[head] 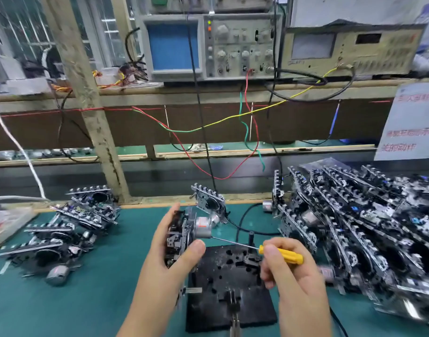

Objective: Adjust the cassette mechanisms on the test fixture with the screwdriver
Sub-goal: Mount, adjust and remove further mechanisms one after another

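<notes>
Your left hand point(168, 249) grips a cassette mechanism point(184, 235), held up on edge above the table point(106, 288), with the thumb pressing its near side and the fingers wrapped behind it; the small silver motor point(203, 227) on the mechanism faces right. Your right hand point(291, 276) pinches the yellow handle of the screwdriver point(279, 255) between thumb and curled fingers, and its thin metal shaft runs left and slightly up so that the tip sits at the lower edge of the motor, touching the mechanism or just short of it; the blur makes that hard to tell. The black test fixture point(229, 288) lies flat on the green table below and between your hands, with nothing seated on it and a dark post point(251, 238) standing at its far edge. Another mechanism point(209, 203) stands tilted just behind the one you hold, joined to a black cable point(242, 222). A loose pile of mechanisms point(70, 229) lies on the table to your left, and a much larger stack point(369, 229) fills the right side, leaning in rows. On the shelf behind, an oscilloscope point(208, 47) with a blue screen sits beside a beige instrument point(349, 52), and red, green and yellow wires point(223, 120) hang down from them toward the table. A printed notice point(413, 122) with red text is at the far right.
</notes>
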The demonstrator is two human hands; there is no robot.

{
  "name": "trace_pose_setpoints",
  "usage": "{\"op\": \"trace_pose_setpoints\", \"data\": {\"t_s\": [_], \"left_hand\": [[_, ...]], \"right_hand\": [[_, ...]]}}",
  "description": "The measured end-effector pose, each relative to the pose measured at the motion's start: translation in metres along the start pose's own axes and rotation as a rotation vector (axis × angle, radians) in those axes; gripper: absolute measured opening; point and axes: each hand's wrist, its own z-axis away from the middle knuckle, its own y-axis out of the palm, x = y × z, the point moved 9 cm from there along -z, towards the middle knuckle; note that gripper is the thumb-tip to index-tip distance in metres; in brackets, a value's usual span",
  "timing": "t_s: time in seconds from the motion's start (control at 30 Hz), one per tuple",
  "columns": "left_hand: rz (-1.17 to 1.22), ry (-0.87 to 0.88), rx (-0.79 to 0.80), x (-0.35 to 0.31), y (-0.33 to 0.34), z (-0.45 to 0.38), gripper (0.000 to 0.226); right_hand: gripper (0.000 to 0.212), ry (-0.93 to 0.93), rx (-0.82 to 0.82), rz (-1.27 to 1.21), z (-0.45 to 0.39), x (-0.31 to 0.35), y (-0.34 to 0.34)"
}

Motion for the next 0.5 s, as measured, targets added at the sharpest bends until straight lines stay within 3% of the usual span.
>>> {"op": "trace_pose_setpoints", "data": {"t_s": [0.5], "left_hand": [[0.069, 0.014, -0.008, 0.0004, -0.005, 0.0062, 0.076]], "right_hand": [[0.018, 0.027, 0.03, -0.002, 0.0045, 0.0013, 0.004]]}}
